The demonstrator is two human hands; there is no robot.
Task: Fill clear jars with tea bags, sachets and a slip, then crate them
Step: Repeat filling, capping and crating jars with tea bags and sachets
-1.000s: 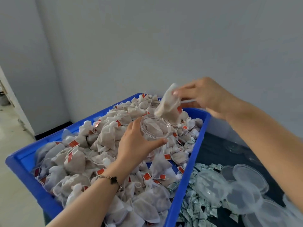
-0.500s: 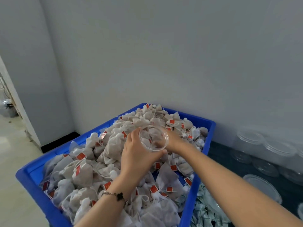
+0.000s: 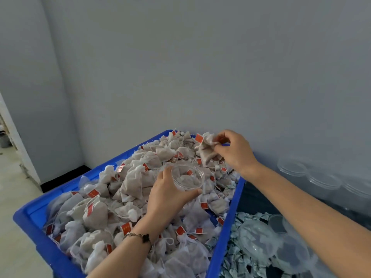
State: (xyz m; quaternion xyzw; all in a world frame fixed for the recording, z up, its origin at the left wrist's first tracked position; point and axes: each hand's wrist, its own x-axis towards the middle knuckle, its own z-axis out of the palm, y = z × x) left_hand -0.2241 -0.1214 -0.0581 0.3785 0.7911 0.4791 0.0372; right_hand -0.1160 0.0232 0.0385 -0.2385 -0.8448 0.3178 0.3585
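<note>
A blue crate (image 3: 230, 217) is heaped with white mesh tea bags (image 3: 96, 213) bearing red tags. My left hand (image 3: 168, 197) grips a clear jar (image 3: 187, 177) above the heap, its mouth tilted toward me, with a few tea bags inside. My right hand (image 3: 234, 151) pinches one tea bag (image 3: 206, 149) at the far corner of the crate, lifted slightly off the pile. Pale sachets (image 3: 241, 257) lie in a pile right of the crate.
Clear lids (image 3: 259, 241) lie on the sachets and dark table at the lower right. Empty clear jars (image 3: 323, 181) stand against the grey wall at the right. The floor drops away left of the crate.
My right hand left the jar mouth, reached to the crate's far corner and picked up another tea bag. My left hand keeps the jar in about the same place.
</note>
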